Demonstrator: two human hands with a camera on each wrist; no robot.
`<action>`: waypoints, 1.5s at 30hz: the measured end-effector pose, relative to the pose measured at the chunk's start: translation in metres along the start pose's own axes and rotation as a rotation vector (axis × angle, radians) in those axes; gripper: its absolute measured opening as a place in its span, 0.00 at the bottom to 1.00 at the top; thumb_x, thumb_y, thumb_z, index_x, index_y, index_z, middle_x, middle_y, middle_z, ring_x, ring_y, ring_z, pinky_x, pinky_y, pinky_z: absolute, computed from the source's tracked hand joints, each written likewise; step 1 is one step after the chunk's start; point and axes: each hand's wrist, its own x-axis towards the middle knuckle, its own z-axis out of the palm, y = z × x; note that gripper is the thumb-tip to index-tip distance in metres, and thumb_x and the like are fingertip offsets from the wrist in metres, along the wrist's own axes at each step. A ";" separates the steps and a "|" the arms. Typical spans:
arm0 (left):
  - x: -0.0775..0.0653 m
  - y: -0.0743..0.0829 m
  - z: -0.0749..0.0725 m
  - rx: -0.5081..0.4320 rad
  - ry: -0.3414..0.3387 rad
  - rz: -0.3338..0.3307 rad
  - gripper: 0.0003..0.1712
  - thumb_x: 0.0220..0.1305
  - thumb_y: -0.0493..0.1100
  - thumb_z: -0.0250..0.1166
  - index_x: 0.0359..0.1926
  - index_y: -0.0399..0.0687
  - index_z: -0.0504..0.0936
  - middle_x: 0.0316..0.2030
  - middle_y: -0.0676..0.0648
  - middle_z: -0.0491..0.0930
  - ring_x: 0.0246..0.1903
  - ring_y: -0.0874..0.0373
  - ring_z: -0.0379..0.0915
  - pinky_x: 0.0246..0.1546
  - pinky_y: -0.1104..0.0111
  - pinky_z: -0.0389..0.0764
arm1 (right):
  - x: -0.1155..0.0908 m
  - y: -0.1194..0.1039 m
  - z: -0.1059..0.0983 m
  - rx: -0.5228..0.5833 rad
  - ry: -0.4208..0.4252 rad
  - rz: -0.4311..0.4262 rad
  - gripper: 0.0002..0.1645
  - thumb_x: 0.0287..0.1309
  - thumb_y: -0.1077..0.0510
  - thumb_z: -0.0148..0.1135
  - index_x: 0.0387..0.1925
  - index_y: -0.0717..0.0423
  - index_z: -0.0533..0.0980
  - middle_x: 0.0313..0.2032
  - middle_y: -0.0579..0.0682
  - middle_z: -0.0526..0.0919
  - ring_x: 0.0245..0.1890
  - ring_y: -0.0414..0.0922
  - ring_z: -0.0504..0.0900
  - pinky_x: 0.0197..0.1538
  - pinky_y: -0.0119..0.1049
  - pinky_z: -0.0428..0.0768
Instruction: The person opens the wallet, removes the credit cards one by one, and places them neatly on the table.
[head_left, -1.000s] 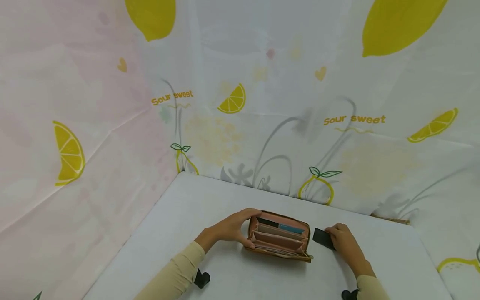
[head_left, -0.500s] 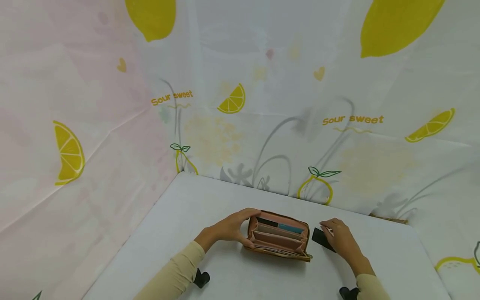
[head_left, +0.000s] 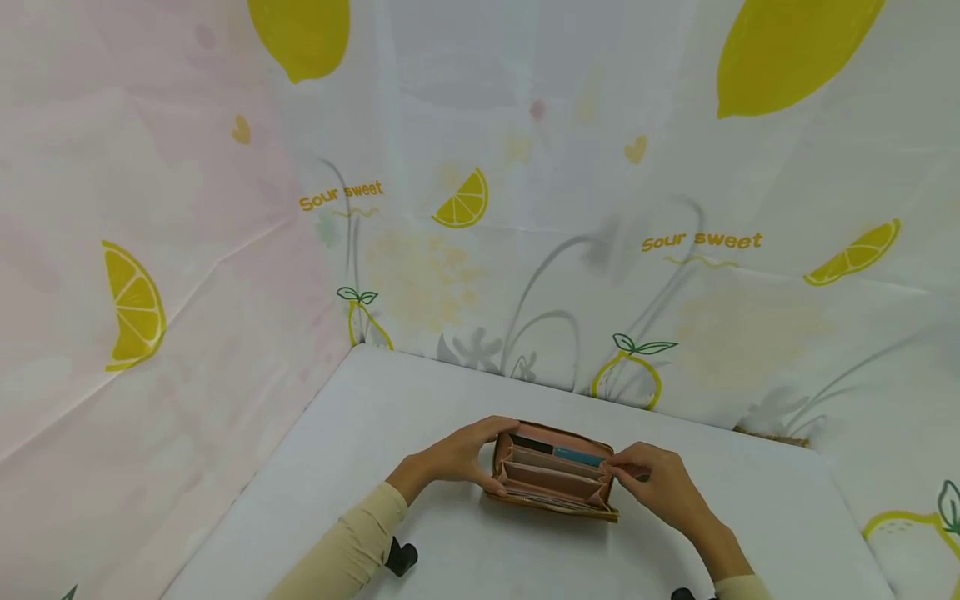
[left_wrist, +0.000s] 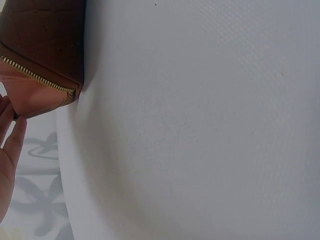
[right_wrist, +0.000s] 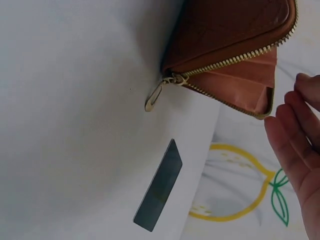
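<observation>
A brown zip-around wallet (head_left: 553, 482) stands unzipped on the white table, its pink pleated compartments facing up. Inside its back slots are a dark card (head_left: 531, 444) and a blue card (head_left: 579, 456). My left hand (head_left: 462, 454) grips the wallet's left end between thumb and fingers. At the opposite end, my right hand (head_left: 660, 479) has its fingertips right at the wallet's edge, thumb and fingers apart in the right wrist view. A black card (right_wrist: 159, 185) lies on the table below that end; the right hand hides it in the head view. The zipper pull (right_wrist: 153, 97) hangs from the wallet's corner.
White cloth walls (head_left: 525, 167) printed with lemons rise behind and left of the table (head_left: 420, 379). A small black piece (head_left: 401, 557) shows at the left wrist, and another (head_left: 682, 594) at the right.
My right hand has let go of the black card and moved left to the wallet's right edge. The left hand keeps its grip on the wallet.
</observation>
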 end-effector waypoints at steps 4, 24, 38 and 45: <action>0.000 -0.001 0.000 -0.012 -0.003 -0.004 0.61 0.46 0.53 0.79 0.75 0.45 0.53 0.66 0.48 0.63 0.63 0.58 0.62 0.64 0.66 0.65 | -0.005 -0.005 0.005 0.070 -0.049 0.011 0.14 0.48 0.68 0.74 0.38 0.53 0.85 0.33 0.40 0.84 0.30 0.34 0.82 0.31 0.27 0.81; 0.002 0.006 -0.004 -0.018 -0.016 -0.052 0.57 0.48 0.52 0.79 0.74 0.47 0.58 0.61 0.49 0.68 0.60 0.57 0.67 0.60 0.64 0.70 | -0.013 -0.003 0.019 0.066 -0.087 0.060 0.12 0.51 0.64 0.73 0.41 0.57 0.85 0.32 0.39 0.82 0.31 0.33 0.82 0.31 0.28 0.81; 0.078 0.072 0.027 0.270 0.040 0.070 0.17 0.65 0.48 0.67 0.54 0.54 0.84 0.38 0.54 0.77 0.30 0.71 0.68 0.30 0.84 0.69 | -0.014 -0.004 0.019 0.061 -0.067 0.083 0.11 0.51 0.64 0.73 0.38 0.52 0.86 0.30 0.37 0.82 0.29 0.34 0.82 0.28 0.28 0.81; 0.108 0.080 0.052 0.462 -0.049 0.070 0.07 0.63 0.54 0.68 0.39 0.60 0.86 0.27 0.62 0.72 0.25 0.72 0.62 0.27 0.82 0.62 | -0.011 -0.005 0.019 0.049 -0.058 0.079 0.11 0.53 0.61 0.73 0.40 0.51 0.86 0.30 0.37 0.82 0.30 0.32 0.80 0.28 0.28 0.81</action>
